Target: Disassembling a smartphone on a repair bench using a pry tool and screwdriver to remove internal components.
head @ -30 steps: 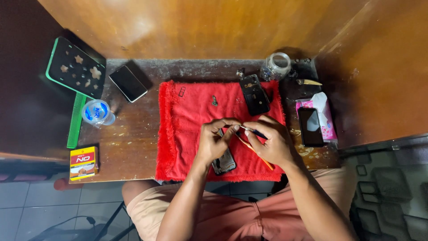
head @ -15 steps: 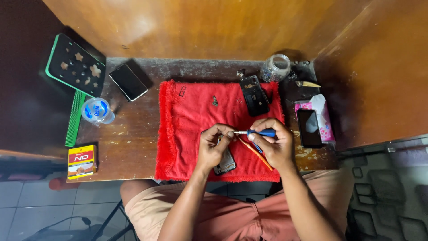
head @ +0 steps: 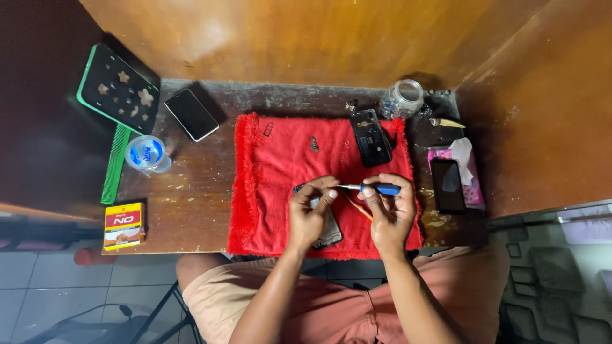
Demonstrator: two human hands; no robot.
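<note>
The person wears salmon-pink shorts (head: 331,306); both forearms are bare, and the hands carry no gloves.

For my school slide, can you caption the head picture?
Two hands work a blue screwdriver over an opened phone on a red cloth.

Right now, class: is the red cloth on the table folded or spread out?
Spread out: the red cloth lies flat across the table, fringed edges showing.

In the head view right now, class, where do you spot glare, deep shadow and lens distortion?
Head view: glare on the wooden back panel; deep shadow along the left wall beside the green board; wide-angle bending at the edges; hands and the red cloth evenly lit and sharp.
</note>
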